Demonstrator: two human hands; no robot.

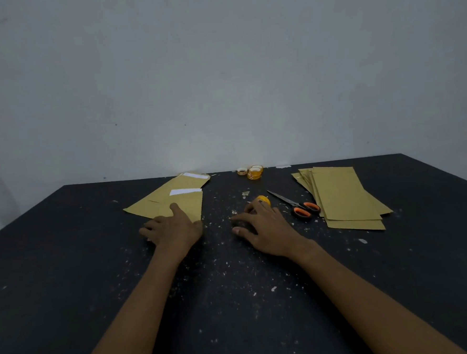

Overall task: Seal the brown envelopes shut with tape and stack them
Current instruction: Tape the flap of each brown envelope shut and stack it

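Brown envelopes (173, 199) with white paper showing at their open far ends lie overlapped at the left of the dark table (68, 269). My left hand (172, 228) rests on the near corner of the front one, fingers spread. A fanned stack of brown envelopes (343, 197) lies at the right. My right hand (262, 224) lies on the table with loosely curved fingers, its fingertips at a yellow tape roll (264, 200); whether they grip it is unclear.
Orange-handled scissors (297, 204) lie between the tape roll and the right stack. More small tape rolls (252, 171) stand at the table's far edge by the grey wall. White paper scraps speckle the tabletop.
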